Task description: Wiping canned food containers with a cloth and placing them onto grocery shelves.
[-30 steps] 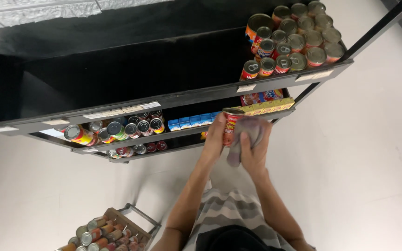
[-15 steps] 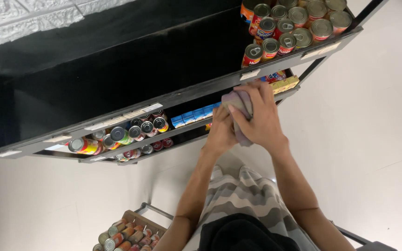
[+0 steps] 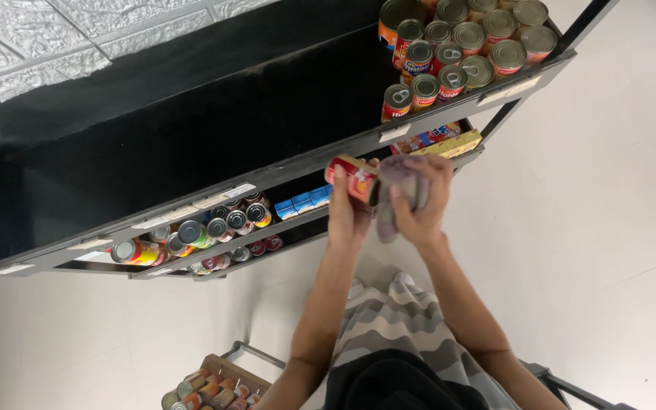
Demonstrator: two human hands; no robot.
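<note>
**Kid:** What is the biggest thing here?

**Helper:** The black shelf rack (image 3: pixel 191 152). It stands just past the hands. Its top shelf is mostly bare right above and to the left of them, so there is room there.

**Kid:** And the round shiny tops?

**Helper:** Those are cans on the top shelf (image 3: pixel 457 45), up and to the right of the hands. They stand upright and close together, so lots fit in a small spot. More cans (image 3: pixel 206 231) sit on a lower shelf, down to the left of the hands. A crate of cans (image 3: pixel 210 387) waits on a cart, low and to the left, near the person's body, easy to reach.

**Kid:** What are the hands doing?

**Helper:** The left hand (image 3: pixel 347 216) is curled around a red can (image 3: pixel 352 179). It holds the can tipped on its side, right at the front edge of the rack. I think it is tipped so the sides can be reached.

**Kid:** And the other one?

**Helper:** The right hand (image 3: pixel 423 205) is closed on a grey cloth (image 3: pixel 398 190). The cloth is bunched up and pressed against the can, between the two hands. That looks like wiping.
</note>
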